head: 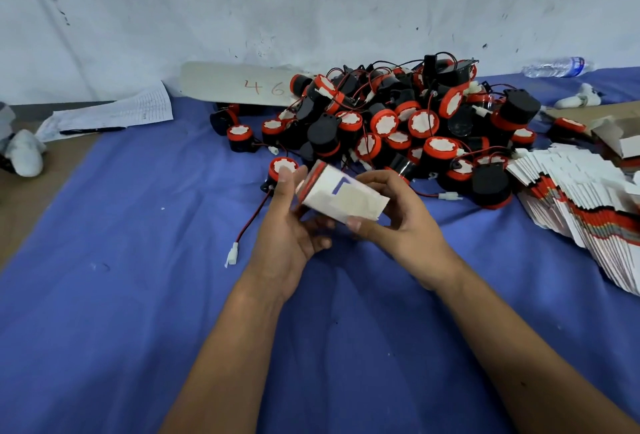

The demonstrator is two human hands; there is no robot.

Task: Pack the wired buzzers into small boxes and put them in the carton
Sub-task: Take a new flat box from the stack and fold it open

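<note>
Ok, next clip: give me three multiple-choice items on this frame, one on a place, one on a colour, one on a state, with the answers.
1. Where does the stack of flat unfolded boxes lie?
A. to the right of the buzzer pile
B. at the left edge, by the pen
C. under the person's forearms

2. What colour is the cloth covering the work surface?
A. green
B. blue
C. yellow

3. What is the state of the small white box?
A. lying flat in the stack
B. resting on the buzzers
C. held up between both hands

Answers:
1 A, the fanned stack sits on the right, next to the buzzer pile.
2 B, the cloth is blue all round the pile.
3 C, the left hand and right hand both hold it above the cloth.
</note>
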